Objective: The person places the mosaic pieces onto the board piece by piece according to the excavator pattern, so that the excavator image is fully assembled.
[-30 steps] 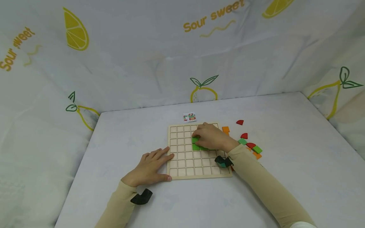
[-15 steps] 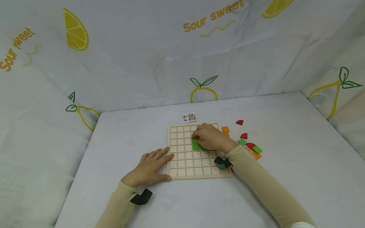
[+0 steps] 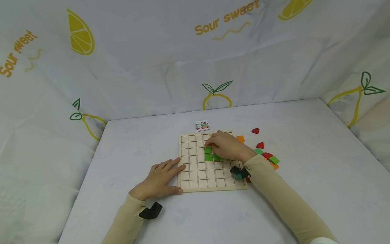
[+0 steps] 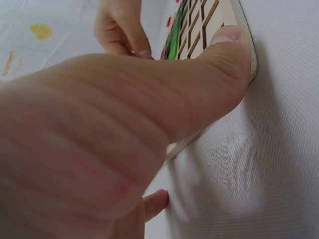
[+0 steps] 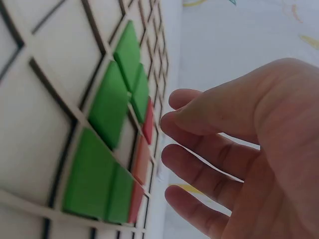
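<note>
A wooden grid board (image 3: 193, 175) lies on the table. My left hand (image 3: 159, 181) rests at its left edge, fingers spread, the thumb (image 4: 224, 55) at the near corner. Over the board's far middle is my right hand (image 3: 226, 145), its fingers (image 5: 199, 172) bent loosely and the thumb against the index finger. Nothing shows between them in the right wrist view. Beside these fingertips, several green tiles (image 5: 109, 104) sit in cells, with an orange piece (image 5: 141, 159) and a red piece (image 5: 148, 122) behind them. The hand hides part of this group in the head view.
A small printed card (image 3: 202, 125) lies beyond the board's far edge. Right of the board are loose pieces: an orange tile (image 3: 240, 138), red quarter-rounds (image 3: 256, 130), a green tile (image 3: 274, 160) and others. My right forearm (image 3: 280, 193) passes over the board's near right side.
The right thumb and fingertips have drawn back slightly, so more of the green tiles shows. My left hand stays in place at the board's edge.
</note>
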The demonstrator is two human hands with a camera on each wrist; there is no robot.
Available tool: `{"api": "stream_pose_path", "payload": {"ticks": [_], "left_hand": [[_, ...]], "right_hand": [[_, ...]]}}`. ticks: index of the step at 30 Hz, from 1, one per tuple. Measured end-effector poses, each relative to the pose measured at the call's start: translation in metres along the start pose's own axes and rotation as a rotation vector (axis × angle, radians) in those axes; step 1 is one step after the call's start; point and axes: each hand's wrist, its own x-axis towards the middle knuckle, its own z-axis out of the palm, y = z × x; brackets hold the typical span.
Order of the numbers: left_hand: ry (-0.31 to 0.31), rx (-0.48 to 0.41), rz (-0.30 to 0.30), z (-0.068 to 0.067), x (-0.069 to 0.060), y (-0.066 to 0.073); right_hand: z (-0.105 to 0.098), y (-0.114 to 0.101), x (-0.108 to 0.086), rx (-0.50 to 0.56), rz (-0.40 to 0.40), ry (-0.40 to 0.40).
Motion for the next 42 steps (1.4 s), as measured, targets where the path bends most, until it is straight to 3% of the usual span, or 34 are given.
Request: {"api": "stream_pose_path", "payload": {"ticks": [10,23,29,37,42], "left_hand": [[0.002,0.000,0.001,-0.001,0.000,0.001],[-0.004,-0.003,0.001,0.000,0.000,-0.001],[-0.005,-0.005,0.001,0.000,0.000,-0.001],[0.004,-0.018,0.013,0.001,-0.001,-0.001],[0.008,-0.019,0.018,0.001,-0.001,-0.003]], "right_hand": [[-0.038,0.025,-0.021,0.141,0.186,0.037],[-0.070,0.061,-0.051,0.120,0.361,0.044],[-0.073,0.085,-0.063,0.120,0.463,0.084],[-0.058,0.107,-0.060,0.116,0.558,0.013],[-0.052,0.111,-0.058,0.097,0.554,-0.016]]}}
